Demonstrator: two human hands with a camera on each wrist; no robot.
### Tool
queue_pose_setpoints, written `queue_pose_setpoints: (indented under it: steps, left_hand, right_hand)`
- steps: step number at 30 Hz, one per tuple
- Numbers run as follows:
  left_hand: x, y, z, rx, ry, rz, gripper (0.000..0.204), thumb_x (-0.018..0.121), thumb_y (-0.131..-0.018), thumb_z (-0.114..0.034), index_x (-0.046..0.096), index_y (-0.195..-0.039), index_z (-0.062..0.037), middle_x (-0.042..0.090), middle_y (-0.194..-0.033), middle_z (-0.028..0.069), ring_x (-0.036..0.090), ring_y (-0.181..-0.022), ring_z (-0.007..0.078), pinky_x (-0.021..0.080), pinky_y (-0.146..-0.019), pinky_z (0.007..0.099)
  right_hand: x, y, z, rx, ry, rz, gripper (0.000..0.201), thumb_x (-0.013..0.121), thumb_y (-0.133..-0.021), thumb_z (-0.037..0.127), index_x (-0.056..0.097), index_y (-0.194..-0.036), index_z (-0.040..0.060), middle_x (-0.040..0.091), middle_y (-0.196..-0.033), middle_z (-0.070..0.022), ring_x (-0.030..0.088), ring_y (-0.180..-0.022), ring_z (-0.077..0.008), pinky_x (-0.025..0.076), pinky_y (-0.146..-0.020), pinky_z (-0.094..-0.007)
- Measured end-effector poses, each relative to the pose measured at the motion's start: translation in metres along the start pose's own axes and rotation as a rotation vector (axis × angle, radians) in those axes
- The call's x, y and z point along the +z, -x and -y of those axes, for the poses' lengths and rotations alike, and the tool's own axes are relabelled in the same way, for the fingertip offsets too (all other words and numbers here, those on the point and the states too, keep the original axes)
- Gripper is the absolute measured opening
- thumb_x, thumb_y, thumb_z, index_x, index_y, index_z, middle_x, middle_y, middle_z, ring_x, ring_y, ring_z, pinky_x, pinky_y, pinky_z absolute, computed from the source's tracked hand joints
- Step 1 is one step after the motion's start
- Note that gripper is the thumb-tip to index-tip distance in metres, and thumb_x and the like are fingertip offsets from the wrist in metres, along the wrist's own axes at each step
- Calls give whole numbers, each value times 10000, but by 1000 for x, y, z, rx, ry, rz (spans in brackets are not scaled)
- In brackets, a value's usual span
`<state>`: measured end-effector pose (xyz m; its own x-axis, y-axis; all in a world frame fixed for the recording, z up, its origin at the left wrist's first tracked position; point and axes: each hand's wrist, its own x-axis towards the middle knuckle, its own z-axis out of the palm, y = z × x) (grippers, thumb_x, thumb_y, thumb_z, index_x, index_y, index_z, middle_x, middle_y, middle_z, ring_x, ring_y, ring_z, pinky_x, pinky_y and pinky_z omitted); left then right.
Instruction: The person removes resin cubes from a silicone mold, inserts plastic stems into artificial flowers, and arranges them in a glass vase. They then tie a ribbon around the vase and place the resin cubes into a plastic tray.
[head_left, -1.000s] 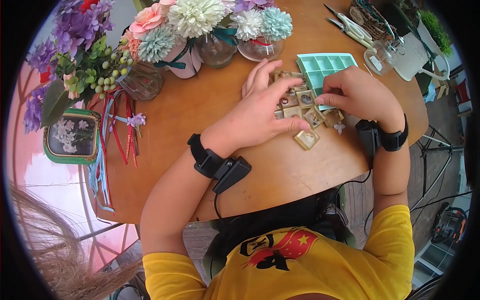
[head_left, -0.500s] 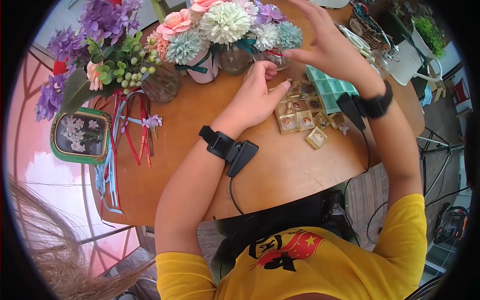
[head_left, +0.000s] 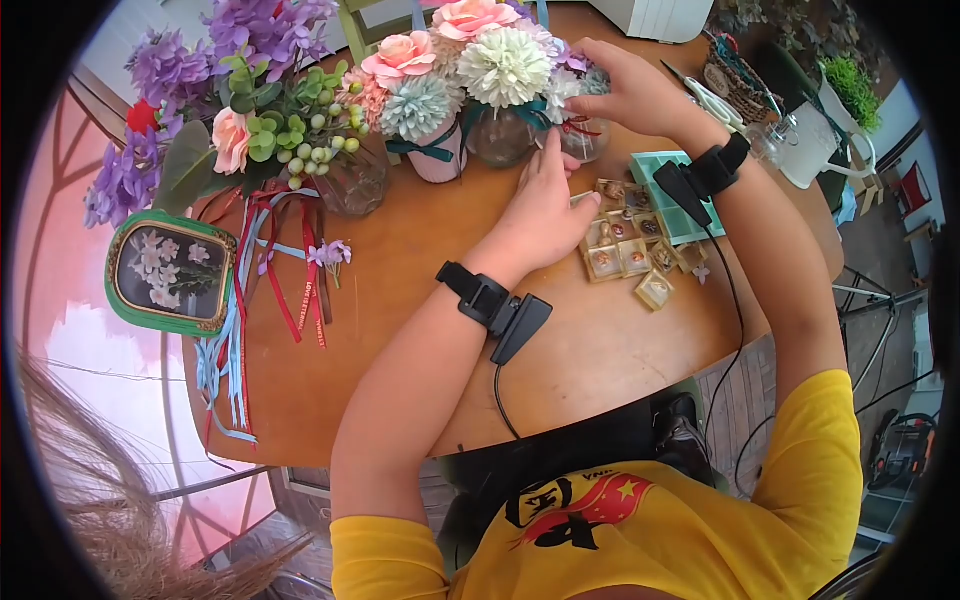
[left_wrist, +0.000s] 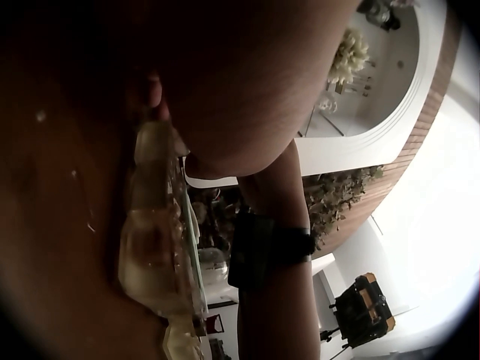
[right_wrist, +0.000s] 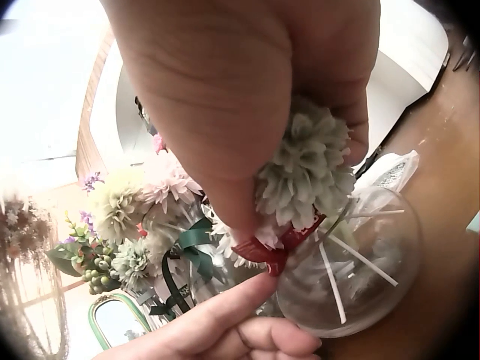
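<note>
My right hand (head_left: 650, 95) is at the flowers of a small round glass vase (right_wrist: 352, 292). In the right wrist view, its thumb and fingers hold a pale teal flower (right_wrist: 307, 169) from both sides, the thumb near the red ribbon (right_wrist: 259, 253) at the vase's neck. My left hand (head_left: 540, 215) reaches in low from the left. Its extended index finger (right_wrist: 217, 311) comes up to the ribbon, while other fingers are bent loosely. Beside that hand lie several clear yellowish boxes (head_left: 632, 262) with small pieces inside.
A mint compartment tray (head_left: 672, 225) lies beyond the boxes, partly behind the right wrist. Left of the hands stand more flower vases (head_left: 500, 140) and a glass with purple flowers (head_left: 355, 185). Ribbons (head_left: 305, 290) and a green frame (head_left: 165, 275) lie far left; scissors (head_left: 715, 105) upper right.
My right hand has left the mint tray, swung up and left, and come down on the flowers. The left hand has moved off the boxes toward that vase. The head view has shifted.
</note>
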<state>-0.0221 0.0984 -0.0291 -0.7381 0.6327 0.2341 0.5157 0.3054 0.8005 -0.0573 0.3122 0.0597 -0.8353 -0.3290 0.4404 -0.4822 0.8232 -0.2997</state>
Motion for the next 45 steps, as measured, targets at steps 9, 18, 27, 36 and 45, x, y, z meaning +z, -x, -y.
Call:
queue_pose_setpoints:
  steps: [9,18,27,36,45]
  left_hand:
    - [0,0,0,-2,-15,3,945,690,-939,-191,77,-1603,85,501,-1356,194,520,-1232,285,505,-964,359]
    - [-2,0,-6,-38,62,25,956,698,-894,-160,86,-1565,140,501,-1366,229,474,-1315,372,383,-1149,416]
    - [-1,0,-3,-28,38,14,957,692,-910,-160,74,-1581,129,509,-1350,209,497,-1271,331,428,-1083,385]
    - [-1,0,-1,-7,-8,2,956,690,-935,-168,61,-1599,108,521,-1335,191,534,-1219,283,488,-1009,357]
    - [-1,0,-3,-1,42,-32,848,649,-921,-107,152,-1578,96,544,-1297,189,564,-1170,274,492,-1006,356]
  right_hand:
    - [0,1,-6,30,-182,6,434,757,-864,211,614,-1223,13,669,-1087,-127,631,-1016,-255,503,-906,-369]
    - [-16,5,-11,192,-383,-41,421,707,-929,195,616,-1312,46,675,-1103,2,587,-994,-84,497,-882,-275]
    - [-37,4,4,179,-520,-144,460,704,-905,127,633,-1344,10,696,-1190,-35,605,-1131,-132,489,-995,-305]
    - [-64,16,28,340,-563,-230,349,696,-939,136,667,-1264,11,700,-1127,-8,619,-1024,-97,506,-910,-282]
    - [-70,57,4,247,-944,-314,493,686,-956,159,549,-1395,-18,682,-1229,-50,650,-1115,-116,530,-953,-295]
